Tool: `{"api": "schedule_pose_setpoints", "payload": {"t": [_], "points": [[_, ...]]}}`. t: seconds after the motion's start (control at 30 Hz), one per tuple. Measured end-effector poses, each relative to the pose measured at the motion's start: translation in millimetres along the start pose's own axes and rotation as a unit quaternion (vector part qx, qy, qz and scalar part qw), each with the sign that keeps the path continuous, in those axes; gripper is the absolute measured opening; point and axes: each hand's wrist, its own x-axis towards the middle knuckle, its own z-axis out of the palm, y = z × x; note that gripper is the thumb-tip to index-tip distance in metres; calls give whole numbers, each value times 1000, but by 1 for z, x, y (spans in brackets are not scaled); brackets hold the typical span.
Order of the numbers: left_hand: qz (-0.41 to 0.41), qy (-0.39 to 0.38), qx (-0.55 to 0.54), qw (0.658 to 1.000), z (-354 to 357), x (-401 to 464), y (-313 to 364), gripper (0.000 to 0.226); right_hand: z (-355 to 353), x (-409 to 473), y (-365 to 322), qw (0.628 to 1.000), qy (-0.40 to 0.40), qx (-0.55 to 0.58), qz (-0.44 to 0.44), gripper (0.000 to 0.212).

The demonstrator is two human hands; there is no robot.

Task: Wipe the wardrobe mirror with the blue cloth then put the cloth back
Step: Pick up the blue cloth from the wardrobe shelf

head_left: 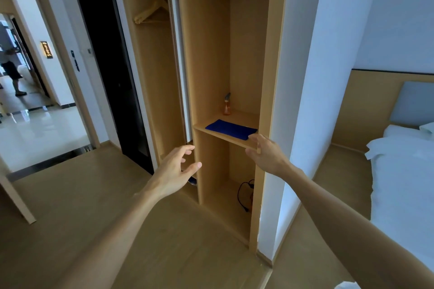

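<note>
A folded blue cloth (pixel 231 129) lies flat on the wooden shelf (pixel 218 134) in the right bay of an open wardrobe. My right hand (pixel 265 155) is stretched out just below the cloth's near right corner, fingers relaxed, empty, at the shelf's front edge. My left hand (pixel 175 169) hovers lower left of the shelf with fingers spread and loosely bent, holding nothing. The mirror (pixel 179 65) is a tall narrow panel seen edge-on inside the left bay, beside the divider.
An orange spray bottle (pixel 227 104) stands at the back of the shelf. Wooden hangers (pixel 152 10) hang in the left bay. A black cable (pixel 245 191) lies on the wardrobe floor. A bed (pixel 404 171) is at right, a dark door (pixel 105 54) and an open doorway with a person (pixel 10 65) at left.
</note>
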Motion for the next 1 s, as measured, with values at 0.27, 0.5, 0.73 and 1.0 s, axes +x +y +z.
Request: {"api": "schedule_pose_setpoints", "payload": {"t": [0.27,0.5,0.73,1.0], "points": [[-11,-15,-11,1000,11,132,-65,58,52,145,32,1000,-11,20,13,49],[-7,-25,-30,999,18,226,-110,57,86,250,42,999,-36,27,20,49],[3,-51,-49,998,31,322,-178,56,139,342,52,999,-38,17,35,49],[51,-119,-81,988,48,453,-271,55,201,442,70,993,3,14,113,48]]}}
